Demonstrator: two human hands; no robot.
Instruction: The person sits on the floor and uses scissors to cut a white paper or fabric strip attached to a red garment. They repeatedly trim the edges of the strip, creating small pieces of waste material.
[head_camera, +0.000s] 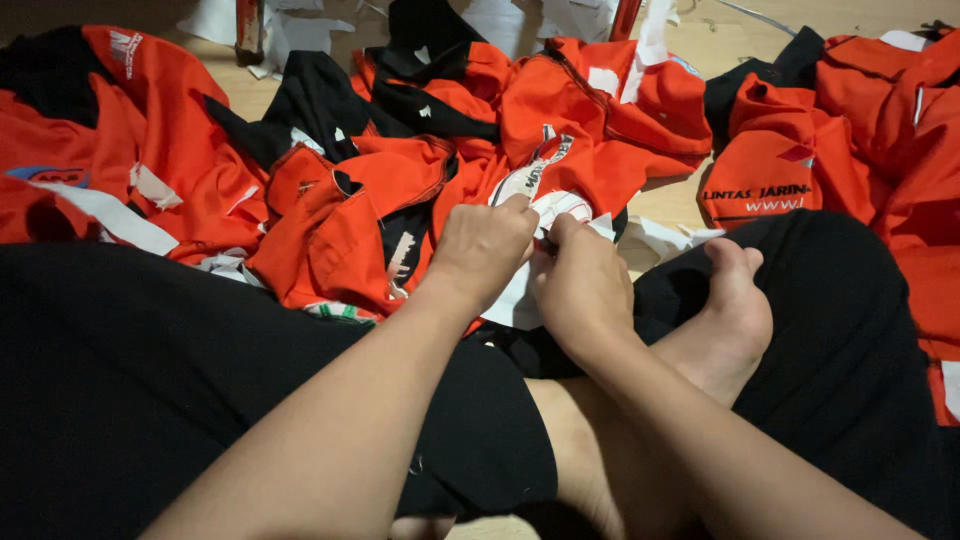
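Both grips pinch one white patch (540, 215) on the orange shirt (370, 215): left hand (485, 245) clenched above, right hand (580, 280) beside. Hasty pulling could tear the cloth beneath.

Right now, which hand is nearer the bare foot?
Right. The right hand sits just beside the bare foot; the left hand is farther off, on the white patch.
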